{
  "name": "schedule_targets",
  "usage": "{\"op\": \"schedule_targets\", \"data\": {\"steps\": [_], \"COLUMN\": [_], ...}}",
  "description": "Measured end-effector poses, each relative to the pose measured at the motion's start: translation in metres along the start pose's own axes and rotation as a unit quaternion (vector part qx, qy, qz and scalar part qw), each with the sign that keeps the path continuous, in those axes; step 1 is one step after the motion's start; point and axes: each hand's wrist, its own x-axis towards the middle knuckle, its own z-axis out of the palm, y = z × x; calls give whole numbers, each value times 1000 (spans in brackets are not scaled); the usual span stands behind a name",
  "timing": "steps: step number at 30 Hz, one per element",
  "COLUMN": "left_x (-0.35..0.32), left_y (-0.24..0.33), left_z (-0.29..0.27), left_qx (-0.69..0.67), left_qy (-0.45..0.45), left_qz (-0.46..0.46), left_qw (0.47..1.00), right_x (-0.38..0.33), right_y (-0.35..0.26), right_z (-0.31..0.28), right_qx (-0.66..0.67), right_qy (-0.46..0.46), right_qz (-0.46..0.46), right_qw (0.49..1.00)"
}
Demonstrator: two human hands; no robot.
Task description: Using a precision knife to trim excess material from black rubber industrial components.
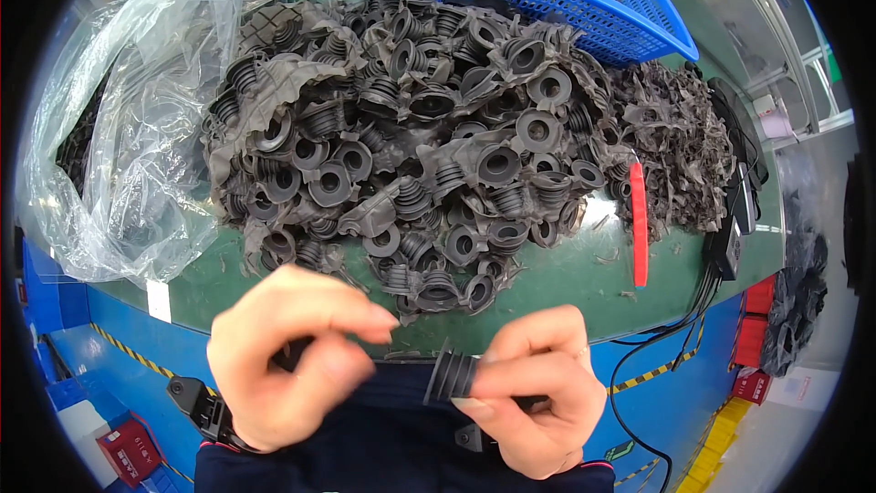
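Note:
My right hand (pixel 538 393) pinches a small black ribbed rubber bellows (pixel 450 376) between thumb and fingers, just past the table's near edge. The bellows lies sideways, its wide flanged end facing left. To its left, my left hand (pixel 297 356) is curled, with thumb and fingertips apart and nothing visible between them; it is slightly blurred. Beyond both hands lies a large heap of similar rubber bellows (pixel 330 184), many joined to thin ragged sheets of rubber flash.
A blue perforated basket (pixel 538 5) with more dark parts stands at the back. Clear plastic bags (pixel 137 146) lie left. At right are a heap of torn rubber scraps (pixel 671 141), a red strip-like tool (pixel 639 228) and black cables (pixel 707 297). Green tabletop (pixel 584 297) shows between them.

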Motion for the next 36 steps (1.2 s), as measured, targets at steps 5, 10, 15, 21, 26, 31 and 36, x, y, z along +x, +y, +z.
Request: {"op": "schedule_targets", "data": {"steps": [5,10,15,21,26,31,36], "left_x": [-3,-6,-9,12,24,2,5], "left_y": [9,15,15,9,-3,-3,0], "left_z": [-7,8,13,13,-5,-10,-5], "left_qx": [215,309,460,452,114,-14,60], "left_qy": [-86,-18,22,38,14,-108,-130], "left_qz": [268,302,412,301,114,41,24], "left_qw": [935,902,786,839,987,993,989], "right_x": [-1,3,-4,-7,-1,0,0], "right_y": [8,-17,-2,-7,0,-3,0], "right_z": [4,1,3,13,-5,-5,-8], "right_qx": [-112,-177,-250,-381,-187,-112,-95], "right_qy": [60,20,39,82,58,38,32], "right_qz": [-160,-114,-234,-174,-175,-155,-173], "right_qw": [979,977,939,904,965,981,980]}}
